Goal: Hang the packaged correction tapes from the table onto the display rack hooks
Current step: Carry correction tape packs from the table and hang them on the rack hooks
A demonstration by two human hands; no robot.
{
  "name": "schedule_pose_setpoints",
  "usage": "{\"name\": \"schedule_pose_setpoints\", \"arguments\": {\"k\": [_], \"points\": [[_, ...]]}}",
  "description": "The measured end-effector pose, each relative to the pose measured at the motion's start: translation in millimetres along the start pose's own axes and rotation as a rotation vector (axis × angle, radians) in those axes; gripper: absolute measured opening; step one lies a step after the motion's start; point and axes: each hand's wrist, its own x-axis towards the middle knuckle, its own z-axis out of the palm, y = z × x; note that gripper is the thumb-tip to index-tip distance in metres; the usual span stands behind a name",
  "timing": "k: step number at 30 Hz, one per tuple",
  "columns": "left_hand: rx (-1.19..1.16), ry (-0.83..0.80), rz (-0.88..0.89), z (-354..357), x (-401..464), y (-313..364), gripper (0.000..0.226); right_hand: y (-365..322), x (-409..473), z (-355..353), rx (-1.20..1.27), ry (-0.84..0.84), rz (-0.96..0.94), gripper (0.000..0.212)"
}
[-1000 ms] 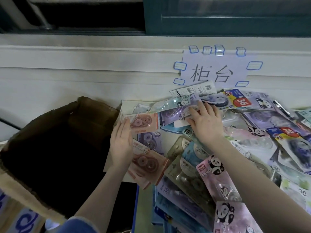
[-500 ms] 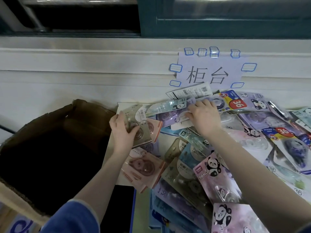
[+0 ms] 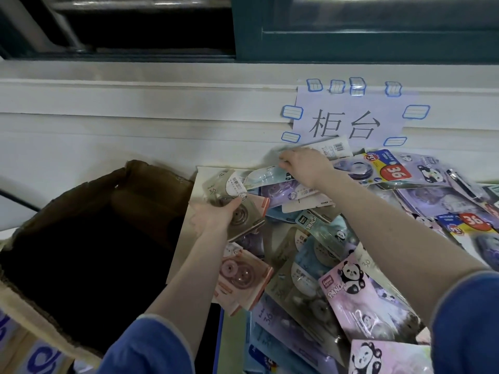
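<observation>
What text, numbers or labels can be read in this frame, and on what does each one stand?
"柜台": paper sign taped to the wall.
"36": red badge on the pack by the wall.
"36": red badge on the right-edge pack.
"PANDA": pink panda pack.
"PANDA": label on the teal pack.
"36": olive pack held in the left hand.
Barcode card and other small print: unreadable.

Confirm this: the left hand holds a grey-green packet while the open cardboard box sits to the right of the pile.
Wrong side. The head view shows the cardboard box to the left of the pile. The left hand does hold the grey-green packet.
</observation>
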Motion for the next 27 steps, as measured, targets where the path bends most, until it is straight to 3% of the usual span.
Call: {"name": "schedule_pose_setpoints", "arguments": {"k": [4, 6, 9, 13, 19, 23, 27], "points": [[-0.13, 0.016, 0.003, 4, -9, 9, 0.108, -10, 10, 7, -0.027, -0.133, 0.038, 0.037], [-0.324, -0.02, -0.005, 12, -4, 7, 0.11, -12, 13, 8, -0.042, -0.165, 0.037, 0.039], [-0.542, -0.051, -0.065, 20, 2, 2, 0.082, -11, 16, 2, -0.04, -0.251, 0.026, 0.044], [-0.596, -0.133, -0.072, 22, 6, 4, 0.064, -6, 15, -2, 0.014, -0.316, 0.026, 0.049], [-0.59, -0.203, -0.048, 17, 14, 17, 0.083, -8, 4, -3, 0.001, -0.165, 0.093, 0.053], [-0.648, -0.152, 0.038, 27, 30, 21, 0.123, -12, -20, -7, -0.032, -0.009, 0.212, 0.048], [-0.659, -0.192, 0.012, 21, 26, 28, 0.112, -9, -40, -4, 0.07, 0.049, 0.274, 0.053]]}}
